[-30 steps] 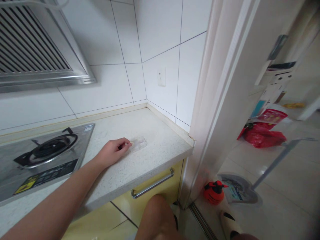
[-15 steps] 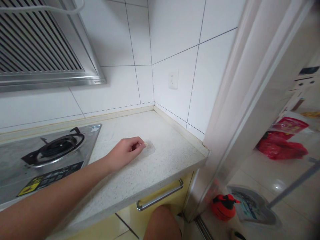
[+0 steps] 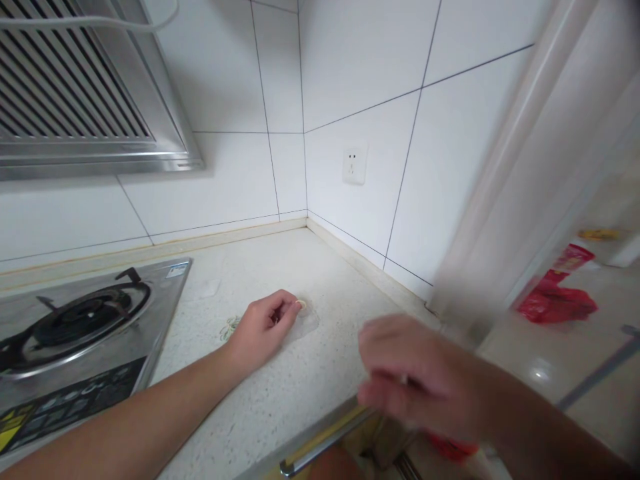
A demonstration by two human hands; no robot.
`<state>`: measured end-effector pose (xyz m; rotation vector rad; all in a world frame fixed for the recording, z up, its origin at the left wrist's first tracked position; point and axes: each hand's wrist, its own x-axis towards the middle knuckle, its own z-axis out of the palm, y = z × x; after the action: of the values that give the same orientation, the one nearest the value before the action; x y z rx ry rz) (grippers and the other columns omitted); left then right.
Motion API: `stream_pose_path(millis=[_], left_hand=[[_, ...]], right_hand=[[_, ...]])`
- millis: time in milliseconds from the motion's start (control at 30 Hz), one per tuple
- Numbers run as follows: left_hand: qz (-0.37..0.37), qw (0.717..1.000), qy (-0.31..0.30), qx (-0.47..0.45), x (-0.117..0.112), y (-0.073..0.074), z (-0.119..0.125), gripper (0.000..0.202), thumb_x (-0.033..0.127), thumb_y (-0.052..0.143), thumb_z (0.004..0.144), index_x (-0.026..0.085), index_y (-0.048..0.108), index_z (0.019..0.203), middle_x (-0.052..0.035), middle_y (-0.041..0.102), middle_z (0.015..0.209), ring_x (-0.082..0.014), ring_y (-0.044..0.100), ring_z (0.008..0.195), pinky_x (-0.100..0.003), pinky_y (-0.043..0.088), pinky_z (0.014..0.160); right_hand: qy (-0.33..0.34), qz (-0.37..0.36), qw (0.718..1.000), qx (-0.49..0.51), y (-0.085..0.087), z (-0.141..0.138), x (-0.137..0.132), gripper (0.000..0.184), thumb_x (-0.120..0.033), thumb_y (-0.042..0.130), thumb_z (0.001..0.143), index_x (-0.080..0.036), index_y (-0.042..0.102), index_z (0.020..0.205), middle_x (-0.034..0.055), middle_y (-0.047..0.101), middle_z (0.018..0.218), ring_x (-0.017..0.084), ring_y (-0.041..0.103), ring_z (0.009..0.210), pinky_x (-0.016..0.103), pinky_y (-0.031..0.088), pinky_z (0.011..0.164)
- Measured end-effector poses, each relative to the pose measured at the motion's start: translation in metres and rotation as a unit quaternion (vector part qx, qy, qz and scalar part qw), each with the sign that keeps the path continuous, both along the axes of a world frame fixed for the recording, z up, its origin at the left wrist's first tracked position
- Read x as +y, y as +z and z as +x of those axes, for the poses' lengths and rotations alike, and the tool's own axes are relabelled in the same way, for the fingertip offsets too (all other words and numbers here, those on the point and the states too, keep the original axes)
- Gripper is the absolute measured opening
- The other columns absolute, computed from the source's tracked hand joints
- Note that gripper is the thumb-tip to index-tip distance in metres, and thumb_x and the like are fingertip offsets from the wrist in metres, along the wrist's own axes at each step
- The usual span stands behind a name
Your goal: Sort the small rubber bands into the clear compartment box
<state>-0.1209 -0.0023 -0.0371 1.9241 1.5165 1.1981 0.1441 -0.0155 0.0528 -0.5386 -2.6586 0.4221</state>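
Note:
My left hand [image 3: 267, 327] rests low over the pale speckled counter [image 3: 330, 267], its thumb and fingers pinched together. They close on a small clear plastic bag [image 3: 307, 325] lying on the surface; a pale curved edge or loop shows at the fingertips, too small to make out. Partly behind my left wrist lies a small heap of thin pale-green loops [image 3: 230, 327]. My right hand [image 3: 407, 367] hangs above the counter's front edge, to the right of the left hand and apart from it. Motion smears its fingers, and nothing can be made out in it.
A gas stove [image 3: 165, 293] lies to the left, below a range hood [image 3: 175, 143]. Tiled walls meet at the back corner, with a socket [image 3: 354, 165] on the right one. A drawer handle [image 3: 320, 450] runs under the front edge. Red bags [image 3: 557, 303] lie beyond the door frame.
My right hand has come into view from the right. The left hand stays pinched near the plastic. The view has shifted, and the pale-green loops now show beside the left wrist.

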Motion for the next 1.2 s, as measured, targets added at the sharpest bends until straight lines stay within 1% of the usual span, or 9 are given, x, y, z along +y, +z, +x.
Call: stream_pose_path(millis=[100, 167, 233, 367, 467, 567, 733, 933, 1200], left_hand=[[-0.009, 1.000, -0.001, -0.011, 0.000, 0.000, -0.001, 0.035, 0.050, 0.050, 0.095, 0.019, 0.060, 0.084, 0.0044, 0.046, 0.066, -0.0098, 0.042, 0.062, -0.023, 0.034, 0.059], [-0.012, 1.000, 0.000, -0.013, 0.001, 0.000, -0.002, 0.035, 0.051, 0.050, 0.095, 0.019, 0.061, 0.084, 0.0045, 0.045, 0.065, -0.0098, 0.041, 0.062, -0.023, 0.033, 0.058], [-0.015, 1.000, 0.001, -0.012, 0.001, 0.000, -0.002, 0.035, 0.050, 0.050, 0.095, 0.019, 0.061, 0.085, 0.0043, 0.046, 0.065, -0.0098, 0.041, 0.062, -0.023, 0.033, 0.058], [-0.019, 1.000, 0.008, -0.006, 0.001, 0.001, -0.001, 0.034, 0.049, 0.050, 0.095, 0.019, 0.062, 0.084, 0.0045, 0.048, 0.064, -0.0098, 0.042, 0.060, -0.023, 0.033, 0.057], [-0.019, 1.000, 0.018, 0.002, 0.000, 0.002, -0.001, 0.033, 0.048, 0.050, 0.095, 0.020, 0.062, 0.084, 0.0039, 0.052, 0.066, -0.0103, 0.043, 0.061, -0.023, 0.033, 0.058], [-0.013, 0.999, 0.033, 0.013, 0.000, 0.003, 0.000, 0.030, 0.045, 0.052, 0.095, 0.020, 0.063, 0.083, 0.0028, 0.053, 0.068, -0.0117, 0.046, 0.065, -0.025, 0.035, 0.063], [-0.004, 0.999, 0.042, 0.024, 0.004, 0.004, -0.003, 0.026, 0.041, 0.054, 0.094, 0.020, 0.065, 0.082, -0.0003, 0.060, 0.079, -0.0151, 0.052, 0.079, -0.028, 0.038, 0.075], [-0.010, 0.999, 0.040, 0.009, 0.006, 0.003, -0.004, 0.028, 0.043, 0.053, 0.094, 0.020, 0.064, 0.081, -0.0001, 0.059, 0.076, -0.0159, 0.053, 0.078, -0.028, 0.040, 0.073], [-0.018, 0.999, 0.029, -0.010, 0.006, 0.003, -0.006, 0.028, 0.044, 0.053, 0.095, 0.021, 0.066, 0.084, -0.0006, 0.062, 0.082, -0.0163, 0.056, 0.083, -0.030, 0.041, 0.079]], right_hand=[[-0.047, -0.112, 0.982, 0.145, 0.021, -0.033, 0.062, 0.053, -0.054, 0.042, 0.096, -0.015, 0.041, 0.061, -0.0021, 0.041, 0.055, 0.005, 0.037, 0.052, 0.023, 0.029, 0.051], [-0.082, -0.127, 0.958, 0.244, 0.023, -0.059, 0.106, 0.046, -0.053, 0.051, 0.092, -0.015, 0.043, 0.067, -0.0030, 0.041, 0.059, 0.005, 0.035, 0.053, 0.022, 0.028, 0.053], [-0.101, -0.143, 0.935, 0.308, 0.012, -0.084, 0.144, 0.043, -0.051, 0.052, 0.090, -0.016, 0.040, 0.068, -0.0039, 0.034, 0.060, 0.005, 0.029, 0.054, 0.022, 0.025, 0.053], [-0.180, -0.192, 0.926, 0.271, -0.032, -0.111, 0.188, 0.054, -0.061, 0.019, 0.096, -0.018, 0.023, 0.063, -0.0026, 0.022, 0.056, 0.007, 0.021, 0.051, 0.025, 0.020, 0.052], [-0.206, -0.180, 0.933, 0.236, -0.061, -0.108, 0.197, 0.058, -0.066, 0.033, 0.091, -0.017, 0.024, 0.061, -0.0024, 0.022, 0.055, 0.007, 0.023, 0.052, 0.027, 0.016, 0.055], [-0.220, -0.157, 0.940, 0.209, -0.073, -0.097, 0.198, 0.057, -0.065, 0.036, 0.091, -0.017, 0.026, 0.063, -0.0020, 0.023, 0.057, 0.007, 0.024, 0.055, 0.027, 0.015, 0.057], [-0.205, -0.136, 0.960, 0.134, -0.077, -0.087, 0.200, 0.053, -0.060, 0.042, 0.090, -0.015, 0.032, 0.063, -0.0018, 0.028, 0.058, 0.007, 0.028, 0.058, 0.027, 0.017, 0.059], [-0.189, -0.109, 0.972, 0.082, -0.083, -0.091, 0.198, 0.049, -0.056, 0.042, 0.090, -0.014, 0.039, 0.063, -0.0013, 0.037, 0.060, 0.008, 0.033, 0.060, 0.026, 0.019, 0.061], [-0.199, -0.110, 0.972, 0.063, -0.090, -0.088, 0.206, 0.049, -0.056, 0.043, 0.090, -0.014, 0.040, 0.064, -0.0015, 0.037, 0.059, 0.008, 0.033, 0.059, 0.026, 0.020, 0.060]])
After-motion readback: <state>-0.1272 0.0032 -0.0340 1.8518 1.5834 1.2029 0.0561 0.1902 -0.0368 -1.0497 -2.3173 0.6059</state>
